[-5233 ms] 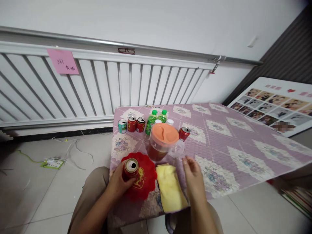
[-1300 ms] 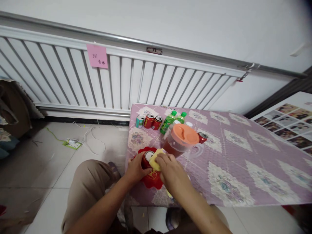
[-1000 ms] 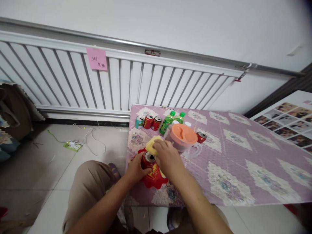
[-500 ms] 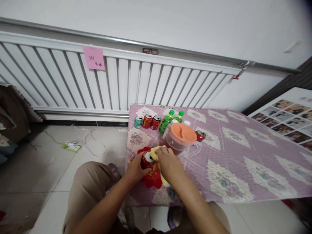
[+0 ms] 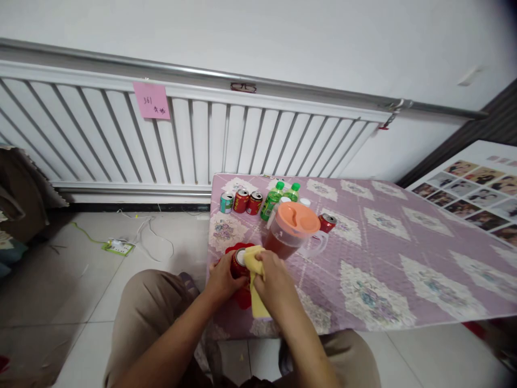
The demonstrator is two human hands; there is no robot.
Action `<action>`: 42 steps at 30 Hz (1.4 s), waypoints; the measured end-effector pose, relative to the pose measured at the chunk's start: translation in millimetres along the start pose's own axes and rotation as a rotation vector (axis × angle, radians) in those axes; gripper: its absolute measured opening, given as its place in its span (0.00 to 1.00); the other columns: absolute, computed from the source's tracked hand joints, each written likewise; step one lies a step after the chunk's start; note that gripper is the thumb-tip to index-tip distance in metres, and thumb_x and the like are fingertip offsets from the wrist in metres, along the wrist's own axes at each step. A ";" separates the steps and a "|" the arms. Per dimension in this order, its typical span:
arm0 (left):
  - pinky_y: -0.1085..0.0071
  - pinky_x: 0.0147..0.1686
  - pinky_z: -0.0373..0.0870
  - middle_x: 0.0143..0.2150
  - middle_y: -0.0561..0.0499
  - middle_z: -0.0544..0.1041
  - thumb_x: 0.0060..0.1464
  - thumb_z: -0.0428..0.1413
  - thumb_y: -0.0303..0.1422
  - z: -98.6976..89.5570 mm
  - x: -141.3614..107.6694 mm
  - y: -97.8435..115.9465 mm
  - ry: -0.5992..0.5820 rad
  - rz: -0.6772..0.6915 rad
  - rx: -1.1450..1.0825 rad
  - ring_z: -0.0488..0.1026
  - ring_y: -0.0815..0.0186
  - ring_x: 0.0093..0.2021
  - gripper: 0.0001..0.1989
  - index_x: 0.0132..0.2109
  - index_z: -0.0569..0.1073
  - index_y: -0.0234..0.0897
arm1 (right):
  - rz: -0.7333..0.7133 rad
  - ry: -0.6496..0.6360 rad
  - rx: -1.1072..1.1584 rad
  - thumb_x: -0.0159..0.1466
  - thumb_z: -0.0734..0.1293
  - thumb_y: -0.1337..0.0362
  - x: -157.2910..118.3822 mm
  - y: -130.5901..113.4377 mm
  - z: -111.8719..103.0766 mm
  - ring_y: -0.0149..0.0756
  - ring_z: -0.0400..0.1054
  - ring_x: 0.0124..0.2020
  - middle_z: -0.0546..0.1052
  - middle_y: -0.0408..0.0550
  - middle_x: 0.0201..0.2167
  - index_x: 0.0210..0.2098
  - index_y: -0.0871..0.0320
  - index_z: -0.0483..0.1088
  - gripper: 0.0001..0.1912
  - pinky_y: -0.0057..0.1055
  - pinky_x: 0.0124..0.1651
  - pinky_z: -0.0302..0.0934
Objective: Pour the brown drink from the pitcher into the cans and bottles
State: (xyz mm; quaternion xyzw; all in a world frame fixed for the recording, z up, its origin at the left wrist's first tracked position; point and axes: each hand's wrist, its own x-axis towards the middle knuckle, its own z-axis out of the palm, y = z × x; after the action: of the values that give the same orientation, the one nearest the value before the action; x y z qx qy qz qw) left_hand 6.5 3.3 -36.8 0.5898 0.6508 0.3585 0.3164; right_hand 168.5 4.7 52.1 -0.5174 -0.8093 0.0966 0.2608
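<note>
Grasping the red can (image 5: 237, 264) in the left hand (image 5: 223, 277) above the red plate (image 5: 243, 300), and clutching the yellow cloth (image 5: 257, 299) in the right hand (image 5: 275, 279) at the can's top edge, seemingly being partway through wiping. Holding on to both and not yet setting either down, so apparently leaving the wiping unfinished. Unlike five seconds ago, no longer leaving the cloth folded on the table (image 5: 424, 258) with the right hand free beside it, but holding it to the can, and showing more of its hanging flap than half a second ago.
</note>
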 end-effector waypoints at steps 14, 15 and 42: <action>0.39 0.67 0.52 0.68 0.39 0.69 0.45 0.68 0.33 3.1 0.3 -4.2 0.032 0.024 0.066 0.66 0.43 0.67 0.46 0.69 0.59 0.44 | 0.070 -0.116 -0.074 0.56 0.61 0.78 -14.0 -15.4 2.8 0.48 0.68 0.51 0.74 0.55 0.51 0.46 0.56 0.70 0.21 0.43 0.56 0.65; 0.40 0.67 0.52 0.68 0.39 0.69 0.45 0.68 0.34 -0.7 0.3 -3.7 0.010 0.037 0.060 0.65 0.43 0.68 0.47 0.70 0.58 0.45 | 0.075 -0.126 -0.074 0.56 0.61 0.79 -13.0 -14.9 2.0 0.48 0.68 0.52 0.74 0.55 0.51 0.46 0.57 0.70 0.21 0.43 0.56 0.64; 0.46 0.66 0.60 0.65 0.38 0.69 0.46 0.67 0.34 -4.8 15.1 -3.4 0.063 0.144 -0.071 0.66 0.46 0.66 0.41 0.66 0.62 0.39 | 0.068 -0.034 0.223 0.51 0.62 0.78 -12.4 7.5 18.2 0.46 0.68 0.53 0.73 0.53 0.48 0.43 0.55 0.69 0.21 0.44 0.58 0.63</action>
State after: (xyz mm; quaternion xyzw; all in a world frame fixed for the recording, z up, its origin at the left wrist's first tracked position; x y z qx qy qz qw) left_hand -0.8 17.7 -36.9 0.6120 0.6031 0.4215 0.2900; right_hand 168.9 -0.9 29.6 -0.5107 -0.7796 0.2037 0.2998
